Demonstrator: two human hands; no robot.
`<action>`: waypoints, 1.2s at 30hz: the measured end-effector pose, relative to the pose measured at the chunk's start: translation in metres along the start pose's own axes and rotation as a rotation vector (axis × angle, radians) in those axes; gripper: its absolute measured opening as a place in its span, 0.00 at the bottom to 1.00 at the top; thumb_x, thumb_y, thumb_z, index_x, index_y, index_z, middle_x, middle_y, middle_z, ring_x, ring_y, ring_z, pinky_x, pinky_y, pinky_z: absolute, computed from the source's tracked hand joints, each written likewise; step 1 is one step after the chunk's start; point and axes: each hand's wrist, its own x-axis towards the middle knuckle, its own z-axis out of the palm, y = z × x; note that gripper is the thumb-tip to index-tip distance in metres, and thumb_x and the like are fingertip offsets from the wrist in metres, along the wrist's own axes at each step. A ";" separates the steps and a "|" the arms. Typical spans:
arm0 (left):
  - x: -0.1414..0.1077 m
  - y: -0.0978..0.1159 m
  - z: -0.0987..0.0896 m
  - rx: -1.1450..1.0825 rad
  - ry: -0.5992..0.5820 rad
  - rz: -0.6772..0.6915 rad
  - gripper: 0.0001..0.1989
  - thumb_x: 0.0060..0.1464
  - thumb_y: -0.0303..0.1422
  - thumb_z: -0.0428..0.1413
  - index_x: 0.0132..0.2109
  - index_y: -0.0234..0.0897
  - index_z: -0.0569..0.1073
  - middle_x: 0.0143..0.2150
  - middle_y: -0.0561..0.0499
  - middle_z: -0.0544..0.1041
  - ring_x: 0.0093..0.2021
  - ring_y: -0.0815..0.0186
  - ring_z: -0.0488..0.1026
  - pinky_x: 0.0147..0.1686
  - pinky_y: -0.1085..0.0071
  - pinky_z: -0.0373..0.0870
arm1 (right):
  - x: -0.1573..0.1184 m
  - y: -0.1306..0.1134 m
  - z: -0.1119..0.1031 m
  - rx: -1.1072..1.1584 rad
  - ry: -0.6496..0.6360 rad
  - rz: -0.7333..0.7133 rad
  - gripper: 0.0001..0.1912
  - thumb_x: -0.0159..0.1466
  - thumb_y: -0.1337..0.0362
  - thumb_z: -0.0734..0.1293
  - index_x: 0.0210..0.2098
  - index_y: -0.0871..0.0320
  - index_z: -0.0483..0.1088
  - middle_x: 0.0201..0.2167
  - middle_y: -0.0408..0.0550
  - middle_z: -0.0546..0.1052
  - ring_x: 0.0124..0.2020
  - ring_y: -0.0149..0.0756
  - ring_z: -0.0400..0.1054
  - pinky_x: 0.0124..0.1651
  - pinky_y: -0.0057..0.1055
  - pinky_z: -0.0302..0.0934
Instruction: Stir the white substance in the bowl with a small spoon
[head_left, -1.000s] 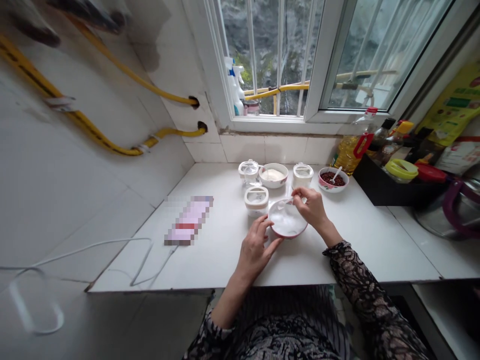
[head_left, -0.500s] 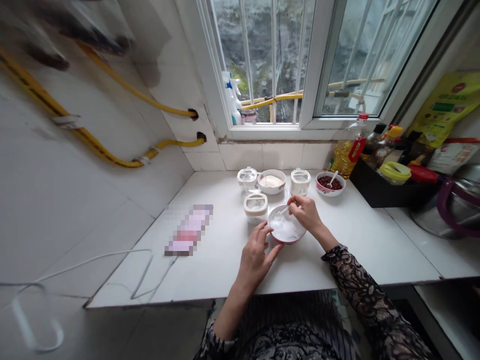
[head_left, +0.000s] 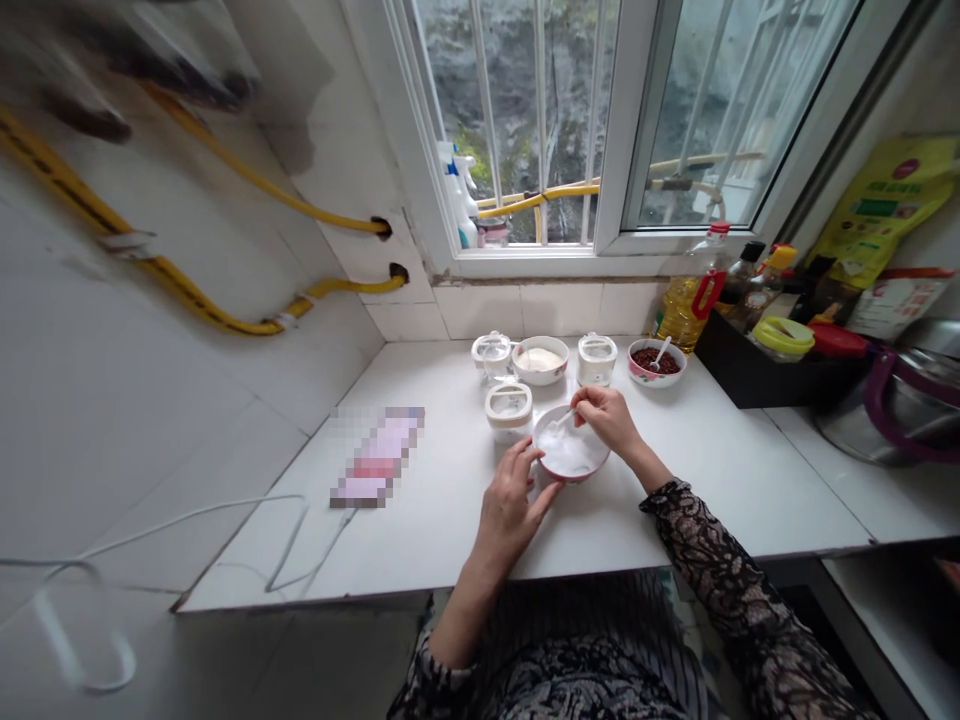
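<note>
A small white bowl with a red rim (head_left: 570, 448) sits on the white counter (head_left: 420, 540), holding a white powder or paste. My left hand (head_left: 510, 510) rests its fingers against the bowl's near left rim. My right hand (head_left: 609, 420) pinches a small white spoon (head_left: 561, 420), whose tip is in the bowl. Close behind are a square lidded plastic container (head_left: 508, 412), a round lidded jar (head_left: 492, 358), a bowl of white paste (head_left: 538, 360), another lidded jar (head_left: 597, 358) and a bowl of red beans (head_left: 657, 364) with a spoon.
A pixelated flat object (head_left: 377, 458) lies left of my hands, with a white cable (head_left: 292, 530) near the counter's front edge. At the back right stand a cooking oil bottle (head_left: 694, 305), a black tray (head_left: 772, 365) of condiments and a steel pot (head_left: 896, 395).
My right hand has shifted slightly left and the spoon has moved within the bowl. The camera view has shifted a little. My left hand stays on the bowl.
</note>
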 end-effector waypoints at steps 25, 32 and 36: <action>0.001 0.002 -0.001 0.009 -0.015 -0.019 0.15 0.58 0.33 0.59 0.52 0.41 0.68 0.58 0.41 0.71 0.52 0.56 0.76 0.35 0.65 0.83 | 0.007 -0.001 -0.005 0.378 0.071 0.188 0.04 0.47 0.64 0.64 0.22 0.57 0.70 0.14 0.41 0.73 0.20 0.32 0.67 0.32 0.31 0.66; 0.000 -0.001 0.001 0.024 -0.004 -0.004 0.16 0.58 0.32 0.59 0.53 0.40 0.68 0.58 0.41 0.71 0.53 0.56 0.75 0.35 0.67 0.83 | 0.004 -0.013 0.011 0.250 0.066 -0.051 0.09 0.60 0.58 0.64 0.37 0.56 0.69 0.28 0.46 0.80 0.32 0.36 0.75 0.37 0.31 0.67; 0.000 -0.001 0.001 0.033 0.000 0.008 0.17 0.58 0.32 0.59 0.54 0.40 0.68 0.58 0.41 0.71 0.53 0.56 0.75 0.35 0.67 0.83 | -0.001 -0.019 0.023 -0.086 -0.031 -0.405 0.08 0.66 0.64 0.61 0.37 0.55 0.71 0.33 0.49 0.81 0.37 0.38 0.75 0.51 0.39 0.63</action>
